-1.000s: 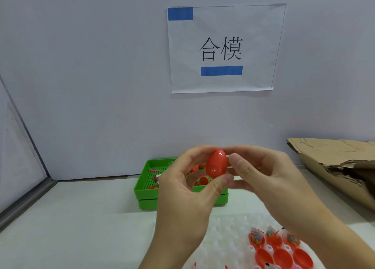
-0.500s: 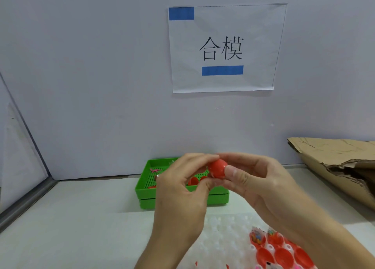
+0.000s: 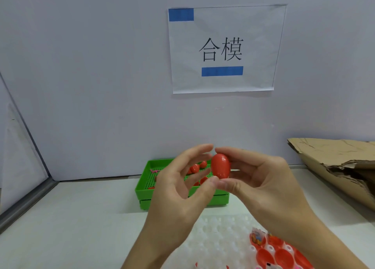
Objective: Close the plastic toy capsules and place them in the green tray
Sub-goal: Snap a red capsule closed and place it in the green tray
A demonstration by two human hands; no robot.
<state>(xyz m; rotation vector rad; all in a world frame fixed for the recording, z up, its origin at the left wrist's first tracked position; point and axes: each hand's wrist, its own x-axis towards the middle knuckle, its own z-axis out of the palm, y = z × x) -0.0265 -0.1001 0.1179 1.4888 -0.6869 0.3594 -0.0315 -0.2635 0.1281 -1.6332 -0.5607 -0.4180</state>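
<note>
Lifted back up and turned upright since half a second ago: red capsule (image 3: 220, 166), then half hidden between the fingers of both hands, now showing whole, egg-shaped, no gap visible between its halves. Right hand (image 3: 261, 179) holding it, index finger over the top, thumb under the bottom. Left hand (image 3: 180, 185) loosened, fingers spread and relaxed, thumb tip touching or almost touching the capsule's lower end, index tip arched just above the top; grip there apparently released, contact hard to tell. Held in the air in front of and above the green tray (image 3: 146, 189), not yet in it. Several red capsules (image 3: 195, 168) already lying in the tray, partly seen through the left fingers. Near the bottom edge, white blister sheet (image 3: 219, 236) with open red halves (image 3: 284, 254) at right, some with small toys inside, so more left to do. Torn cardboard (image 3: 332, 159) at far right, paper sign (image 3: 223, 49) on the wall. Judgement: pressing together looks finished for this one; next step probably carrying it forward and setting it down in the tray. Smooth, rounded shell, likely to slip or roll if let go carelessly.
</note>
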